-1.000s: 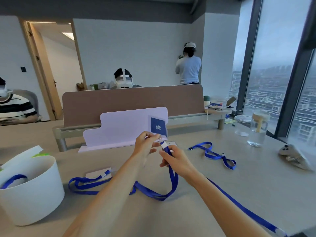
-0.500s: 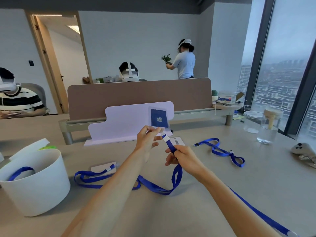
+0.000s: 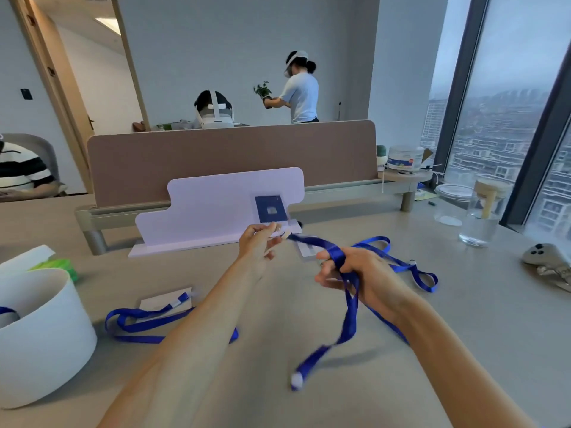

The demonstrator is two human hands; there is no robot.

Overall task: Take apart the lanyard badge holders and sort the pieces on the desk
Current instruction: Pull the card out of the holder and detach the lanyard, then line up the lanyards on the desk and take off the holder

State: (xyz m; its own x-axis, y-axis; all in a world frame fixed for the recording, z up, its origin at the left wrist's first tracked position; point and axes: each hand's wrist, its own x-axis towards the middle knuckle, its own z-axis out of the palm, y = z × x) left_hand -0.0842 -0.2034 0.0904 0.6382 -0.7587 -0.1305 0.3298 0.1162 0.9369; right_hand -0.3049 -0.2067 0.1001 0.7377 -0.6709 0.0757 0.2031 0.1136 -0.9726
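Blue woven lanyard strap [image 3: 349,291] runs through the right hand [image 3: 358,274], whose fingers are curled shut around it above the pale wooden desk [image 3: 463,319]; the right forearm reaches in from the lower right with the wrist bent slightly inward. From that grip one length of strap leads up and left to a small whitish clip end just beside the left fingertips, and another hangs down and left, its white-tipped end [image 3: 297,379] blurred just above the desktop. The left hand [image 3: 258,244] is stretched further forward on a nearly straight arm, thumb and forefinger pinched on the lower edge of a clear badge holder with a dark blue card inside [image 3: 269,209], held upright above the grip; the other fingers are loosely spread. The card bears a small pale square mark at its centre, too small to read. Behind the left hand stands a pale lilac stepped board [image 3: 213,205] on the desk. To the right of the right hand lies a second blue lanyard [image 3: 414,270] in loops, and just beyond its knuckles a pale card [image 3: 306,250] lies flat. Left of both forearms a third blue lanyard [image 3: 139,322] is still clipped to a white badge holder [image 3: 160,302] on the desk, and further left is a white round tub [image 3: 46,341] with a blue strap inside. A labelled white container [image 3: 404,158] far to the right carries print that cannot be read.
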